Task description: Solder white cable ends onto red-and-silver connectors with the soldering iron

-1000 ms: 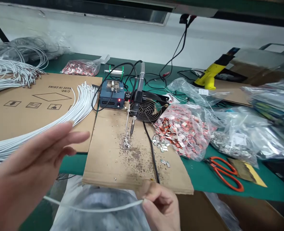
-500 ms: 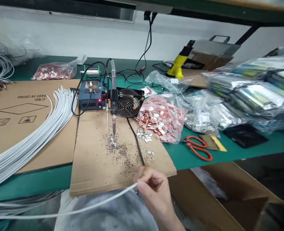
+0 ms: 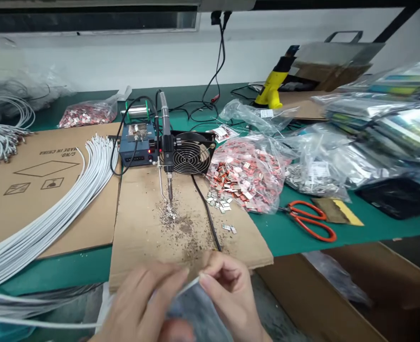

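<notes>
My right hand (image 3: 227,289) is closed near the front edge of the cardboard sheet (image 3: 138,247), pinching the end of a white cable (image 3: 192,286) between thumb and fingers. Beside it on the left, my left hand (image 3: 142,299) is blurred by motion. Its fingers are stretched towards the right fingertips, with the thumb apart below. The cable passes behind the left hand and shows again at the lower left. Beyond the hands, a soldering iron (image 3: 166,133) hangs tip down in a stand over solder bits (image 3: 170,213) on the cardboard.
A bundle of white cables (image 3: 63,204) lies at left. Behind stand a blue soldering unit (image 3: 138,147), a solder reel (image 3: 137,110) and a black fan (image 3: 192,154). To the right are a bag of red-and-silver connectors (image 3: 252,175), orange-handled scissors (image 3: 313,221) and a yellow heat gun (image 3: 274,85).
My left hand has come into view from below, next to the right hand. The right hand still pinches the white cable. The view has shifted slightly left.
</notes>
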A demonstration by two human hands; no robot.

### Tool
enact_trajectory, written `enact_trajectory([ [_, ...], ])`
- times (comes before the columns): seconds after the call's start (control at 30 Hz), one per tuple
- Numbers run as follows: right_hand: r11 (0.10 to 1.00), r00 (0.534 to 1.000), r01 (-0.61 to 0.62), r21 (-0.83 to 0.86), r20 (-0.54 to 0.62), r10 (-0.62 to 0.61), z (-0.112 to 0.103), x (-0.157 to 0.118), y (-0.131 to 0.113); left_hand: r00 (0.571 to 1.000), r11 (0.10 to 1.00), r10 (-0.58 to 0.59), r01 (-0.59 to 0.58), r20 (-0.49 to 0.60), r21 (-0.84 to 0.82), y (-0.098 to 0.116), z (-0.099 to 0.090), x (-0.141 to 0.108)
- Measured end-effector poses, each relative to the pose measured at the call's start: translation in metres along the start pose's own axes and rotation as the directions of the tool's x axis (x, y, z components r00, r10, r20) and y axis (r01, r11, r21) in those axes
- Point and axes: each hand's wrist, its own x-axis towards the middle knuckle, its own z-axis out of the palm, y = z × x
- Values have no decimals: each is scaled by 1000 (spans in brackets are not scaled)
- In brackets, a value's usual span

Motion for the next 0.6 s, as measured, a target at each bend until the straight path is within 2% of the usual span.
enact_trajectory([
  [0.07,999,1000,-2,-35,-18,1,5,1,-2,1000,981,-23,19,-18,-195,-1,12,7],
  [0.13,999,995,-38,-9,-96,37,6,3,-4,993,933,-105,81,-49,-350,-1,17,10],
  [0.2,995,977,-36,93,-204,55,4,5,-5,978,910,-194,151,-73,-387,-2,16,10],
  [0.27,997,966,-19,79,-256,39,1,8,-7,963,878,-263,212,-62,-429,-3,11,7],
  [0.3,999,968,-34,15,-248,37,0,9,-8,955,853,-291,235,-52,-466,-3,9,6],
  [0.4,968,992,-120,-219,-60,109,2,11,-10,933,753,-361,301,17,-585,-3,10,1],
  [0.47,951,992,-112,-287,25,124,7,12,-11,922,721,-385,326,37,-612,-2,13,-1],
  [0.6,939,995,-79,-335,24,92,11,13,-13,908,682,-418,337,32,-649,1,18,-4],
])
